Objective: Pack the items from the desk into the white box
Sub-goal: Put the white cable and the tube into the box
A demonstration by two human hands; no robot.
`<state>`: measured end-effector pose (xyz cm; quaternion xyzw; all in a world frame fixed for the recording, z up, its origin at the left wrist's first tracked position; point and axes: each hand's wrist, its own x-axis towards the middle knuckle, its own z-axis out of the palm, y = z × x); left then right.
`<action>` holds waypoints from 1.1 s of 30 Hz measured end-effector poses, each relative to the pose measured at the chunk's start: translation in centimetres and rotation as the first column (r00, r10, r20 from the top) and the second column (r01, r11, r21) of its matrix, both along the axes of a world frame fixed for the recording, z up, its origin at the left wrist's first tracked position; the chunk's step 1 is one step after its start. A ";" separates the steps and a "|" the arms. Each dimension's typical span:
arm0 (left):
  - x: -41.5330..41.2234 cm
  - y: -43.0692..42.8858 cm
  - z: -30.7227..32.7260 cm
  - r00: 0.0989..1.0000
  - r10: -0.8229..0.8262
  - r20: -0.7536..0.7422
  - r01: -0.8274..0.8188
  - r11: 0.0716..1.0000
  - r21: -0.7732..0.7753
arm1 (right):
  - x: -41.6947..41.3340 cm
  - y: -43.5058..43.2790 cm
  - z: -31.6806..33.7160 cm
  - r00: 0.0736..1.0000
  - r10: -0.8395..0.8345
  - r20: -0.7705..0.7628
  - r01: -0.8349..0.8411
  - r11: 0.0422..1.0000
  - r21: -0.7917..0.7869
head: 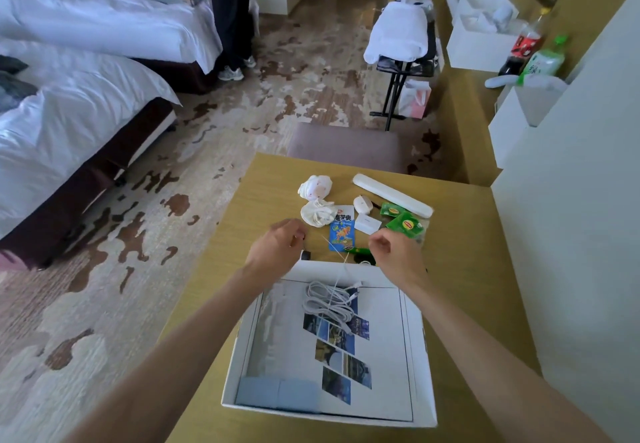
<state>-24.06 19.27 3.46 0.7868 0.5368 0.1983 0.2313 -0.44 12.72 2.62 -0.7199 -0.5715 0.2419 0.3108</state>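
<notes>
The open white box (242,356) sits on the wooden desk (460,234) in front of me, with a photo-printed sheet and a coiled white cable (329,300) inside. A thin strand of that cable rises from the coil toward my left hand (277,245), whose fingers are pinched together over the box's far edge. My right hand (394,252) is a closed fist beside it. Beyond them lie two rolled white socks (315,188), a long white case (391,194), a white oval gadget (363,204), a small white box (367,223), green tea sachets (405,224), a blue snack packet (343,233) and a green-black item (363,254).
A padded stool (346,144) stands at the desk's far edge. A white wall (571,234) borders the desk on the right. Two beds fill the left, with a person (232,9) standing by the far one. Bottles (526,47) and bags sit on the side counter.
</notes>
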 end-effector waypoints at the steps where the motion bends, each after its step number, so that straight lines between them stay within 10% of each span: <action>1: 0.2 1.5 -0.5 0.999 -0.041 -0.030 0.038 0.997 -0.065 | 0.3 1.0 -0.6 0.999 0.002 0.037 0.000 0.998 -0.055; 11: -0.5 11.2 -5.4 0.710 -0.550 -0.441 0.427 0.833 -0.353 | 0.6 8.5 -3.9 0.916 0.333 0.224 -0.194 0.856 -0.480; 24: -0.8 11.8 -9.7 0.619 -0.569 -0.541 0.522 0.813 -0.257 | -1.6 10.2 -7.2 0.518 0.790 0.329 -0.332 0.540 -0.773; 33: -2.0 9.6 -5.9 0.925 -0.381 -0.015 0.373 0.913 -0.168 | 0.1 8.2 -2.8 0.877 0.464 0.122 -0.382 0.829 -0.407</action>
